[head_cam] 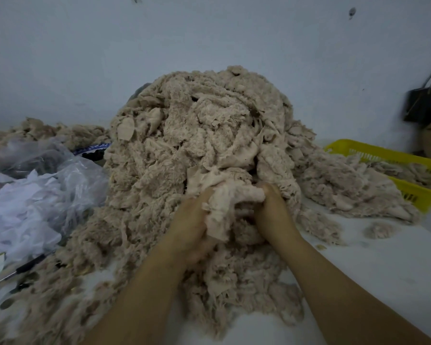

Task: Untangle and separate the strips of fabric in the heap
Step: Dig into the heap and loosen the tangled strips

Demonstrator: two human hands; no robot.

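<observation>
Heap [197, 133] of beige fabric strips, piled on the white tabletop [383, 260] against the wall, centre of view. Left grip [192, 220] and right grip [271, 207], close together at the heap's near face, are each closed round one bunched strip [224, 202] that spans between them; the fingertips are buried in fabric. Loose strips spread beneath both forearms. Left: clear plastic bags [35, 195] and a pen [30, 265]. Right: yellow basket [373, 151] holding more strips; black bag [423, 103] beyond it.
</observation>
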